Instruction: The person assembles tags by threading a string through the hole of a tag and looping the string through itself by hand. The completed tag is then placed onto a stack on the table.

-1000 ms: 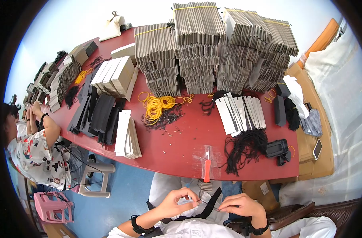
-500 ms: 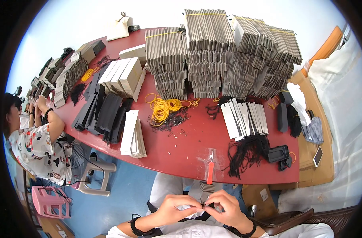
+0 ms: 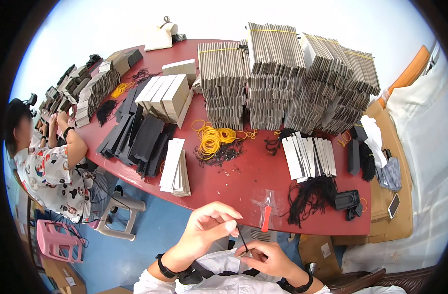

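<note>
A short black cord stretches between my two hands, in front of the table's near edge. My left hand is raised above the lap, its thumb and fingers closed around the upper end of the cord. Lower and to the right, my right hand pinches the cord's lower end between thumb and fingertips. What else may be in that pinch is too small to make out. A red-handled tool with a thin metal shaft lies on clear plastic at the table edge, just beyond my hands.
On the red table are tall stacks of grey boards, yellow rubber bands, white strips, a heap of black cords and black strips. A co-worker sits at the left, near a pink stool.
My hands were together at the lap. My left hand has since moved up and left, and the black cord now shows stretched between them. The whole view has shifted slightly.
</note>
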A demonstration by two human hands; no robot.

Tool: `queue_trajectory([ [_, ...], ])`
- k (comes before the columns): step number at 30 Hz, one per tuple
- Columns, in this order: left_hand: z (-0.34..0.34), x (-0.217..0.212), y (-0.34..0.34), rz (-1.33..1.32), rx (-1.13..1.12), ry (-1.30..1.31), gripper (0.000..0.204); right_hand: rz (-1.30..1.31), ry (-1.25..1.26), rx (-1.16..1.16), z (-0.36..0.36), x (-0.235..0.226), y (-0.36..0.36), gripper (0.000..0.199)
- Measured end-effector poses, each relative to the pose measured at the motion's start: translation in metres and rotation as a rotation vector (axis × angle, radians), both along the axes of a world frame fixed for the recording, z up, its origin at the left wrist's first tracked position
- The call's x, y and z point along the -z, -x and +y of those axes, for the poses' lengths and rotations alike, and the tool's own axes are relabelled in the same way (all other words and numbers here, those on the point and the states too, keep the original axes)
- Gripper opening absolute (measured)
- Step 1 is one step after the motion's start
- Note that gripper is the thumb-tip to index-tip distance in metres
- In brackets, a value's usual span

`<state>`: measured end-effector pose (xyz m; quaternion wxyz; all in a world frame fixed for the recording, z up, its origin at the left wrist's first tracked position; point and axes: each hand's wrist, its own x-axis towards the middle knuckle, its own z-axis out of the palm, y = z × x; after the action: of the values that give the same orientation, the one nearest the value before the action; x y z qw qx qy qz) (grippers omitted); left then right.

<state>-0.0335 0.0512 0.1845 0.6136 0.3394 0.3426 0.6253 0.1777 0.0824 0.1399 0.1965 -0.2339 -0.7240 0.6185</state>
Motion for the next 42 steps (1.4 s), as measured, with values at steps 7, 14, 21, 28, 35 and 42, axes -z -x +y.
queue_trajectory([
  [7, 0.023, -0.001, 0.005, -0.271, -0.117, -0.124, 0.015, -0.144, -0.179, 0.063, 0.014, -0.032, 0.008, 0.037],
  [14, 0.065, 0.007, 0.011, -0.246, -0.339, -0.136, 0.013, -0.32, -0.091, 0.313, 0.064, -0.053, -0.007, 0.027],
  [21, 0.121, 0.041, -0.004, -0.073, -0.235, 0.04, 0.023, -0.484, -0.467, 0.497, 0.169, -0.032, 0.005, 0.028],
  [28, 0.121, 0.056, 0.004, 0.856, -0.371, -0.091, 0.031, -0.893, -0.707, 0.436, 0.23, -0.022, 0.023, 0.038],
  [35, 0.108, 0.056, 0.01, 1.569, -0.601, -0.138, 0.023, -0.941, -0.843, 0.548, 0.229, -0.031, 0.034, 0.053],
  [42, 0.118, 0.059, 0.016, 1.707, -0.567, -0.116, 0.014, -0.757, -0.844, 0.18, 0.178, -0.051, -0.006, 0.02],
])
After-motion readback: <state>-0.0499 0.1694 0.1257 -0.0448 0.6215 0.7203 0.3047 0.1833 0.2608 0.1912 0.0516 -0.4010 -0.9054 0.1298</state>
